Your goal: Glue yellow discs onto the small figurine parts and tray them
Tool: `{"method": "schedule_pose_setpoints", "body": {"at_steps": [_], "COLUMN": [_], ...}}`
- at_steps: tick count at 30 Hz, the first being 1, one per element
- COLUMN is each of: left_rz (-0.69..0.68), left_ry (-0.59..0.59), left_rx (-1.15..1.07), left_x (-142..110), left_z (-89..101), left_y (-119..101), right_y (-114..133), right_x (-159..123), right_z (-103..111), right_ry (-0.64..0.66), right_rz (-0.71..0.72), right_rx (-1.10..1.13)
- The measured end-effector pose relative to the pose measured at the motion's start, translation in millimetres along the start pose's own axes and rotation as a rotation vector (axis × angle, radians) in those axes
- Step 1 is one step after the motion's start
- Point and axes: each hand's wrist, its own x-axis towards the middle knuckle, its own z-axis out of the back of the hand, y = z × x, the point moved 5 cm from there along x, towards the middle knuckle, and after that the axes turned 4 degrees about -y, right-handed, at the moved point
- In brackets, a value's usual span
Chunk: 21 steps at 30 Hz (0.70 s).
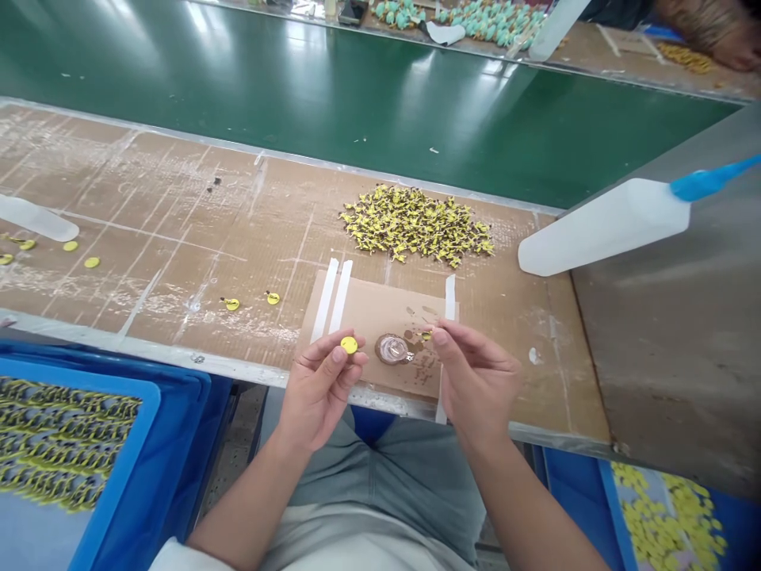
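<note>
My left hand [324,381] pinches a small yellow round disc [349,344] between thumb and fingertips, just in front of the table edge. My right hand [476,373] pinches a tiny yellow-and-dark piece [426,335] at its fingertips. Both hover over a brown cardboard sheet [380,313]. A puddle of glue [392,349] sits on that sheet between the hands. Behind the sheet lies a heap of small yellow pieces [416,222].
A white squeeze bottle [603,226] with a blue nozzle lies at the right. Two finished yellow pieces [231,303] rest left of the sheet. Blue trays [136,444] of yellow parts stand at the lower left and lower right. A green conveyor belt [357,95] runs behind the table.
</note>
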Motion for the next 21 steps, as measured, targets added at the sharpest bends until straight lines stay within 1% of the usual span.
{"method": "schedule_pose_setpoints", "body": {"at_steps": [1, 3, 7, 9, 15, 21], "left_rz": [0.015, 0.033, 0.047, 0.054, 0.046, 0.030], "left_ry": [-0.008, -0.012, 0.013, 0.030, 0.099, 0.082], "left_rx": [0.004, 0.018, 0.042, 0.039, 0.043, 0.063], "left_x": [-2.5, -7.3, -14.9, -18.0, -24.6, -24.6], "left_z": [-1.9, -6.8, -17.3, -21.0, -26.5, -26.0], "left_y": [2.4, 7.3, 17.1, 20.6, 23.0, 23.1], "right_y": [0.5, 4.2, 16.2, 22.1, 32.8, 37.6], "right_x": [-2.2, -6.7, -16.2, -21.2, -35.5, -41.1], "right_z": [-1.2, -5.6, -13.0, -15.0, -17.8, -16.8], "right_ry": [-0.019, -0.013, 0.036, 0.063, 0.120, 0.139], "right_rz": [-0.069, -0.168, -0.254, -0.244, -0.131, 0.005], "right_rx": [0.037, 0.115, 0.209, 0.214, 0.185, 0.081]}}
